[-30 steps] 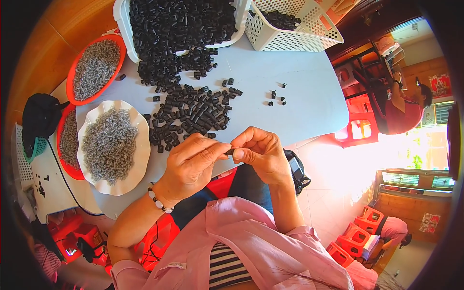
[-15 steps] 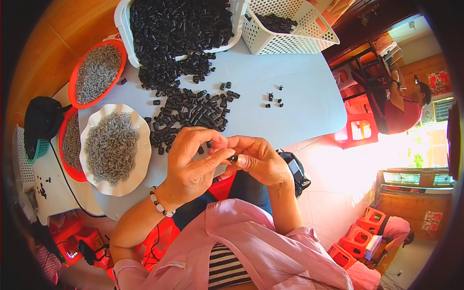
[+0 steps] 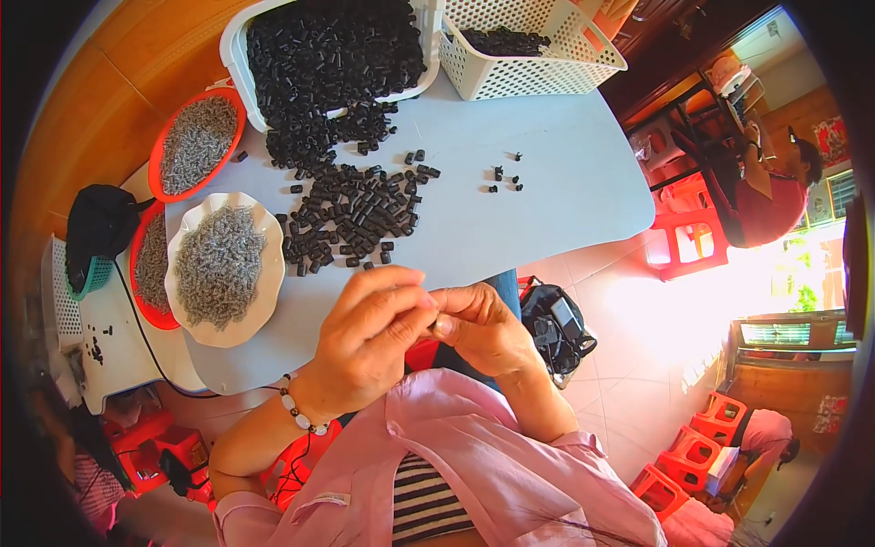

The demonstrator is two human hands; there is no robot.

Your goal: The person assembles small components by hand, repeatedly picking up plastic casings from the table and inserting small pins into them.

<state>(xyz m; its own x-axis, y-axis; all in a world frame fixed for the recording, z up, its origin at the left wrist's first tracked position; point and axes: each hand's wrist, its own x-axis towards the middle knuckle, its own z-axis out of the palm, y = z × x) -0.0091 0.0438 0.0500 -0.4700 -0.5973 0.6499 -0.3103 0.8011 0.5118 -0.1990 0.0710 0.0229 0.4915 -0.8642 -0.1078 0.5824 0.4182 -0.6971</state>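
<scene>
In front of my chest, at the table's near edge, my left hand (image 3: 369, 333) and my right hand (image 3: 483, 328) meet fingertip to fingertip. Both are closed in a pinch around a small black plastic part (image 3: 434, 328), which the fingers almost wholly cover. Beyond my hands, a loose pile of short black plastic tubes (image 3: 355, 214) lies on the pale blue table (image 3: 510, 228). It spreads from a white tub (image 3: 239, 64) heaped with the same black pieces. Several small black assembled pieces (image 3: 499, 173) stand apart on the table's right side.
At left, a scalloped white dish (image 3: 270, 296) and two red bowls (image 3: 157, 169) hold small metallic pieces like springs. A white perforated basket (image 3: 547, 82) with black parts stands far right. A black bag (image 3: 556, 328) lies beside the table; a person (image 3: 766, 196) sits beyond red stools (image 3: 688, 242).
Both hands have come slightly lower and nearer my chest, still pinched together. The black part, visible between the fingertips before, is now mostly covered. The view has shifted a little.
</scene>
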